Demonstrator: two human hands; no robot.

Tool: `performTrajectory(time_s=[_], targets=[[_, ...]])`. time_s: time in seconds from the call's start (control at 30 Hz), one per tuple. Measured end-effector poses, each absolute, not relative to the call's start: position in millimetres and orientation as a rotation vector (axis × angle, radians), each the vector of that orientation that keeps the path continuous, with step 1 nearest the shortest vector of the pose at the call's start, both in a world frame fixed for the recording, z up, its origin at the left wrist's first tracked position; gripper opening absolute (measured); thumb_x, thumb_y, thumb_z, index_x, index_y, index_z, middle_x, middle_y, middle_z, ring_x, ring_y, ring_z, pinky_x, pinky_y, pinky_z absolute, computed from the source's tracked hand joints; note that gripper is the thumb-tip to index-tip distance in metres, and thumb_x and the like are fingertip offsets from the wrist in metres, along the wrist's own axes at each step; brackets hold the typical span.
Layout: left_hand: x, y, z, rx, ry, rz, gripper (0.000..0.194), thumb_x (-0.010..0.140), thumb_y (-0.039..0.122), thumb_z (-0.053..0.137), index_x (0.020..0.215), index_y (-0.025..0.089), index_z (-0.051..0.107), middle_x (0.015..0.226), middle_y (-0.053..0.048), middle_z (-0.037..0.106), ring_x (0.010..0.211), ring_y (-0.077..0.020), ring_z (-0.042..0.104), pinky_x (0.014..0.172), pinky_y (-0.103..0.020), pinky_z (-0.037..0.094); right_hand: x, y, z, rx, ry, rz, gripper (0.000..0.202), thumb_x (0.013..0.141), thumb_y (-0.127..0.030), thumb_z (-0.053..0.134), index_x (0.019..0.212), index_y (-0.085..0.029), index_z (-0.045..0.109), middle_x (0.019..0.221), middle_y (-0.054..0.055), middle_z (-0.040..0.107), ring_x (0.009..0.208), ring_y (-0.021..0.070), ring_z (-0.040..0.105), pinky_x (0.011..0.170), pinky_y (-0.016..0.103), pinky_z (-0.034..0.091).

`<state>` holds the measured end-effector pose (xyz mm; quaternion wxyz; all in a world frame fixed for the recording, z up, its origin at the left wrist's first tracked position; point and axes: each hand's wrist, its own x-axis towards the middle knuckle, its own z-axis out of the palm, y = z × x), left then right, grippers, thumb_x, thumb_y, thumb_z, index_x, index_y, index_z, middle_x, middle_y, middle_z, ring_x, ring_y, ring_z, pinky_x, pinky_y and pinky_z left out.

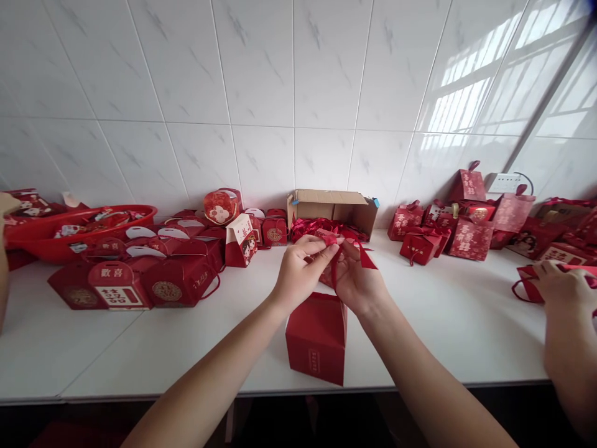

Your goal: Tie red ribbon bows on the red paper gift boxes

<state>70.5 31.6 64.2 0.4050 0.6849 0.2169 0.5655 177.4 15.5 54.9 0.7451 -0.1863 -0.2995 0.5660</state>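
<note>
My left hand [303, 266] pinches a red ribbon [367, 256] between thumb and fingers, near the middle of the table. My right hand [360, 280] is beside it, palm partly turned up, its curled fingertips meeting the left ones on the ribbon. A patterned red surface, perhaps a small gift box, shows between the hands but is mostly hidden by them. Just in front of them, a plain red gift box [317, 339] with small lettering stands on the white table [205, 354].
Behind my hands, an open cardboard box [331, 198] holds red ribbons. Red gift boxes [172, 286] crowd the left, near a red basin [41, 239] of wrapped pieces. More gift boxes [471, 239] stand right. Another person's hand [566, 286] touches a red box at far right.
</note>
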Motion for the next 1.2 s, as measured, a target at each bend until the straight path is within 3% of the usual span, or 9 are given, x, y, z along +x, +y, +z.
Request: performTrajectory(time_s=[0.17,0.4,0.63,0.93,1.2], targets=[[78.8,32.9,56.1,1.251,0.455,1.331,0.027,0.079,0.039,0.065,0.100,0.023,0.072,0.090,-0.004,0.071,0.092,-0.0184,0.063,0.080,-0.029,0.049,165.9,7.9,59.9,-0.301,-0.437,1.417,0.003,0.077,-0.017,0.062,0.075,-0.018,0.062,0.073,-0.001,0.066,0.064,0.0085,0.062,0.055,0.016,0.051],[87.9,27.8,56.7,0.848,0.345,1.366,0.027,0.079,0.037,0.066,0.103,0.023,0.069,0.091,-0.001,0.069,0.091,-0.0147,0.064,0.085,-0.027,0.050,157.9,10.2,57.0,-0.227,-0.404,1.434,0.006,0.079,-0.018,0.062,0.073,-0.019,0.062,0.066,-0.003,0.064,0.065,0.0073,0.061,0.063,0.015,0.052],[94.8,25.8,59.5,0.551,0.273,1.309,0.024,0.085,0.031,0.059,0.107,0.023,0.064,0.082,0.000,0.066,0.074,-0.0109,0.063,0.080,-0.027,0.053,158.8,12.6,53.8,-0.127,-0.445,1.394,0.008,0.078,-0.023,0.063,0.071,-0.021,0.059,0.054,-0.007,0.050,0.048,0.0048,0.047,0.052,0.015,0.046],[67.1,32.1,76.1,1.087,0.389,1.243,0.015,0.077,0.026,0.067,0.086,0.015,0.072,0.086,-0.005,0.072,0.086,-0.0180,0.065,0.079,-0.029,0.048,186.8,14.3,63.4,-0.408,-0.758,1.211,0.016,0.073,-0.027,0.068,0.067,-0.021,0.054,0.052,-0.007,0.048,0.046,0.0070,0.047,0.044,0.019,0.040],[52.9,27.5,94.8,1.480,0.512,1.298,0.022,0.079,0.035,0.064,0.091,0.020,0.074,0.086,-0.005,0.072,0.082,-0.0183,0.065,0.077,-0.031,0.047,208.9,3.0,79.1,-0.645,-1.029,0.805,0.013,0.071,-0.027,0.072,0.074,-0.018,0.063,0.059,-0.005,0.052,0.050,0.0056,0.044,0.045,0.019,0.035]])
